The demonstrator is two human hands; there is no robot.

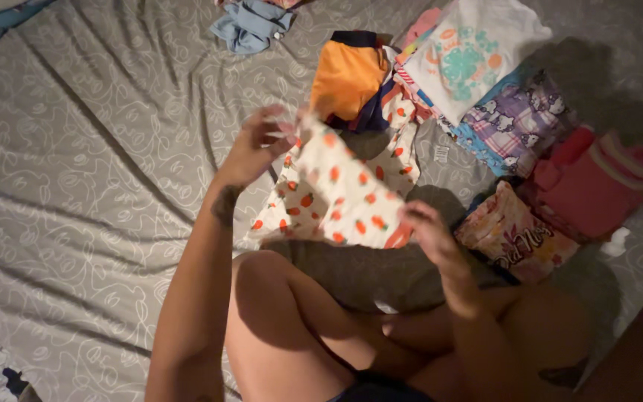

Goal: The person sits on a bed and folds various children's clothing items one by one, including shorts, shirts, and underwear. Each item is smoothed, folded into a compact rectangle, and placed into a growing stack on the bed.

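I am sitting on a bed with a grey sheet (91, 171) that has curly white lines on it. My left hand (256, 149) is up in the air, and its fingers are pinching the top edge of a small white cloth with orange fruit (336, 197) printed on it. My right hand (429, 231) is lower down, and its grip is pinching the bottom corner of the same cloth. So the cloth hangs stretched between my two hands, just above my knee and above a dark brown cloth (366, 272) lying on the bed. Behind it sits an orange top (347, 78) on a little heap. To my right are folded clothes: a white shirt with a round picture (474, 56), a purple checked one (515, 119), a red one (589, 182) and a pink flowery one (515, 234). A blue bundle (251, 24) lies far up the bed. The picture is a bit blurry around my fingers. I think the cloth could slip, because each hand only holds a thin bit of edge. If one pinch lets go, the cloth would flop down and crumple. My right arm is also very near the folded stacks, so a wide swing could knock them over.
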